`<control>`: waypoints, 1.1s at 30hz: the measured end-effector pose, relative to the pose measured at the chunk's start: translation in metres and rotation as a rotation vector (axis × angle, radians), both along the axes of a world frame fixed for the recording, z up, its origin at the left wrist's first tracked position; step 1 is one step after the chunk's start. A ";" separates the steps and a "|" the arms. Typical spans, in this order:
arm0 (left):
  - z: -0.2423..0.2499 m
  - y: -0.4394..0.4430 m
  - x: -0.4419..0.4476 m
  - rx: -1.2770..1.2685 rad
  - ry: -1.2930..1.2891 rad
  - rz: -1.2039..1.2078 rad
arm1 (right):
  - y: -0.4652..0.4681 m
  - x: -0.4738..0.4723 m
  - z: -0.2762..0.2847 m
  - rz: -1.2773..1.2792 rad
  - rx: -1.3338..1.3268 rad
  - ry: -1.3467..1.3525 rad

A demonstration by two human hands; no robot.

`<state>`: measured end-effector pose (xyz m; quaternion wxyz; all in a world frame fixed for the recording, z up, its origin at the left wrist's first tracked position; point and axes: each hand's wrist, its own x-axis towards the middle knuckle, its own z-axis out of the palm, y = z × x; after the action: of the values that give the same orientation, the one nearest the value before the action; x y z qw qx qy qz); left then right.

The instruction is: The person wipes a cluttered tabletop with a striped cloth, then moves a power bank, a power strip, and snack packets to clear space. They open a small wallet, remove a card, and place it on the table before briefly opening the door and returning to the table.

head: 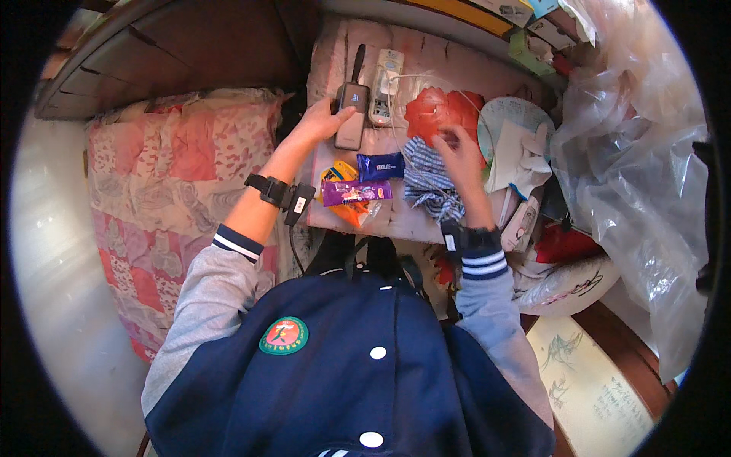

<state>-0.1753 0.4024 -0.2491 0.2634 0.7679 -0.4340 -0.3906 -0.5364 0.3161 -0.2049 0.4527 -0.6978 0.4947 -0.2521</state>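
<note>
My left hand (pixel 323 121) touches the left side of a dark power bank (pixel 349 128) that has a lit display and a black strap; whether the fingers grip it I cannot tell. My right hand (pixel 458 151), slightly blurred, is over the lower edge of a red plastic bag (pixel 437 108) and beside a blue-and-white striped cloth (pixel 421 157). Its fingers are curled, and I cannot tell if they hold anything. Between the hands lie a dark blue snack packet (pixel 381 166), a purple packet (pixel 357 192) and an orange-yellow wrapper (pixel 349 215).
A white power strip (pixel 379 108) with a plugged-in cable stands near the power bank. At the right are a round transparent lid (pixel 511 111), white paper tissues (pixel 517 154) and a large clear plastic sheet (pixel 634 114). A patterned quilted cover (pixel 183 188) lies left.
</note>
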 end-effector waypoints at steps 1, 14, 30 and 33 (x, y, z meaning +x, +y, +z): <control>-0.004 0.001 -0.001 -0.013 -0.094 -0.020 | 0.011 -0.021 0.009 -0.041 -0.023 -0.006; 0.046 0.020 -0.018 -0.315 -0.238 0.040 | 0.146 -0.187 0.013 -0.328 0.054 0.219; 0.089 0.050 -0.252 -0.406 -0.146 -0.414 | 0.124 -0.186 -0.020 -0.163 0.020 0.194; 0.095 0.048 -0.260 -0.567 -0.279 -0.505 | 0.108 -0.229 -0.004 -0.201 -0.034 0.274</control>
<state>-0.4354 0.4506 -0.1537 0.2991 0.5798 -0.7311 -0.1997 -0.7649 0.4241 -0.2091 0.3416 -0.6801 0.6147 -0.2072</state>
